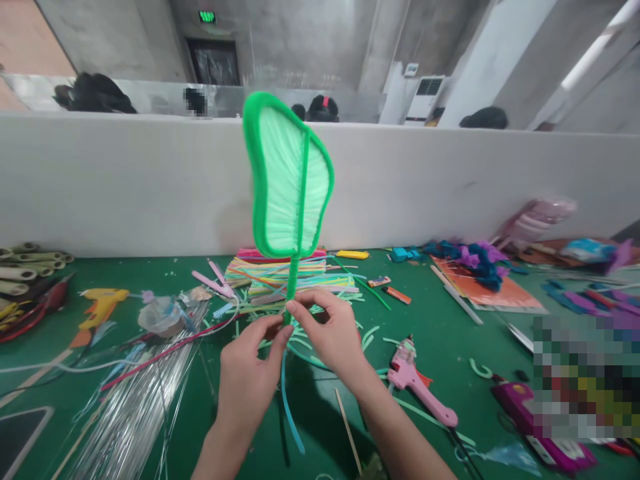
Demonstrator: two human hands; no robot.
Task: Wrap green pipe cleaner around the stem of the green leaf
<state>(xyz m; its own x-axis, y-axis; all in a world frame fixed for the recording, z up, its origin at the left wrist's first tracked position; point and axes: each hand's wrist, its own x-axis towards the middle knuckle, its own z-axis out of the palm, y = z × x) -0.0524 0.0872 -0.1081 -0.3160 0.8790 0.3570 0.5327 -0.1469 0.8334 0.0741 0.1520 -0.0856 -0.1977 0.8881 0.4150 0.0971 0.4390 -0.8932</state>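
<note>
A green craft leaf [287, 177], framed in fuzzy pipe cleaner with pale sheer fabric stretched inside, stands upright over the green table [440, 333]. Its thin green stem [292, 283] runs down into both hands. My left hand [249, 380] pinches the stem's lower end between thumb and fingers. Just to its right, my right hand [330, 330] also pinches the stem, fingertips touching the left hand's. A blue-green strip [290, 407] hangs down from the stem below my hands.
A pink glue gun [417, 385] lies right of my hands, a yellow glue gun [103, 303] at the left. Silver wires [135, 407], a stack of colored strips [280, 270], purple and blue paper scraps [467, 257] and rolled tubes [20, 267] clutter the table. A white partition [100, 180] stands behind.
</note>
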